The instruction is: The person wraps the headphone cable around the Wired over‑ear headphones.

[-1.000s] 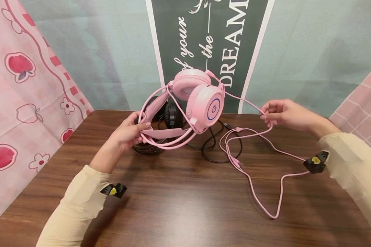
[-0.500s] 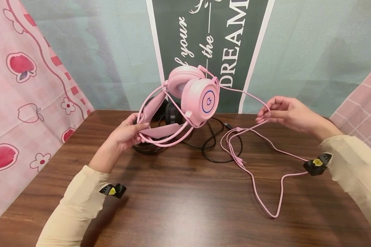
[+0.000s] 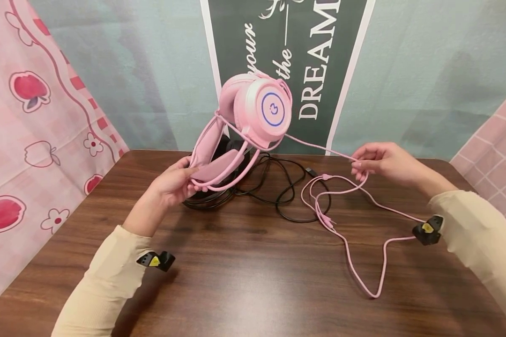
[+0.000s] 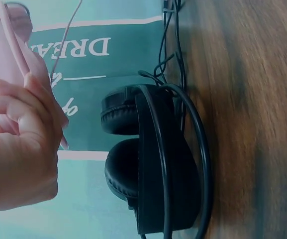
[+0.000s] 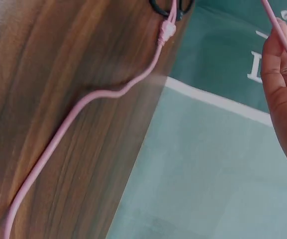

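Two hands show in the head view, and we see both at work on a pink headset (image 3: 263, 110) held up off the table in the upper middle of the frame, its ear cups higher than its headband. At centre left, the left hand (image 3: 174, 181) grips the headband, thumb on the near side and fingers curled beneath. At centre right, the right hand (image 3: 381, 161) pinches the pink cable (image 5: 101, 93) between thumb and fingertips; from there we follow the cable down to loops in the lower right, where they lie on the brown wooden table (image 3: 185, 285). Behind the raised headset, near the middle of the frame, we make out a black headset (image 4: 183, 174) resting on the tabletop, more fully seen in the centre of the left wrist view. Its black cable (image 3: 295, 221) winds rightward, partly beneath the pink one. Across the top centre we read DREAM on a dark green panel (image 3: 232, 47), and pink apple-print cloth (image 3: 8, 164) fills the upper left.
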Motion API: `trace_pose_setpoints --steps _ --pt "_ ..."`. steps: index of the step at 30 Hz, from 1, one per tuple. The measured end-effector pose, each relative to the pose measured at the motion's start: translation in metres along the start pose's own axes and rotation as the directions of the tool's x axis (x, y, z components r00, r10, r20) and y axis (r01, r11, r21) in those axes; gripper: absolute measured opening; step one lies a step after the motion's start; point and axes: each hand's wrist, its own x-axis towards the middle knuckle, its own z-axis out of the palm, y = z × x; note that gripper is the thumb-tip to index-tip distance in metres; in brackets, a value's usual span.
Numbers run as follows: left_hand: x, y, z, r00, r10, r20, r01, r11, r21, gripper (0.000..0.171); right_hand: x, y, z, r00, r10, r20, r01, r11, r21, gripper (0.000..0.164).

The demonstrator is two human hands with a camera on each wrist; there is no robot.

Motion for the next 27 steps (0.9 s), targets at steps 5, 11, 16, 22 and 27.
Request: trace_pose_setpoints --steps 5,11,16,22,27 --pt "0.004 -0.001 0.007 0.995 0.023 -0.092 -0.023 1.000 -0.004 0.012 0.005 -0.002 0.017 0.999 -0.024 0.028 0.027 0.992 -0.119 0.011" --pt "0.010 -0.006 0.014 0.978 0.053 -0.202 -0.040 0.997 0.068 0.016 0.009 -0.008 0.039 0.997 -0.001 0.074 0.016 0.979 -0.203 0.010" --pt "0.016 -0.011 0.018 0.963 0.106 -0.248 -0.067 0.985 0.159 0.019 0.011 -0.016 0.051 0.997 0.017 0.076 0.001 0.973 -0.230 0.013" --pt "0.021 -0.015 0.024 0.948 0.141 -0.286 -0.084 0.975 0.204 0.022 0.016 -0.028 0.056 0.995 0.028 0.099 0.002 0.957 -0.291 0.013" --pt "0.023 -0.016 0.030 0.937 0.181 -0.300 -0.112 0.966 0.235 0.022 0.023 -0.043 0.056 0.991 0.016 0.134 0.028 0.947 -0.319 0.013"
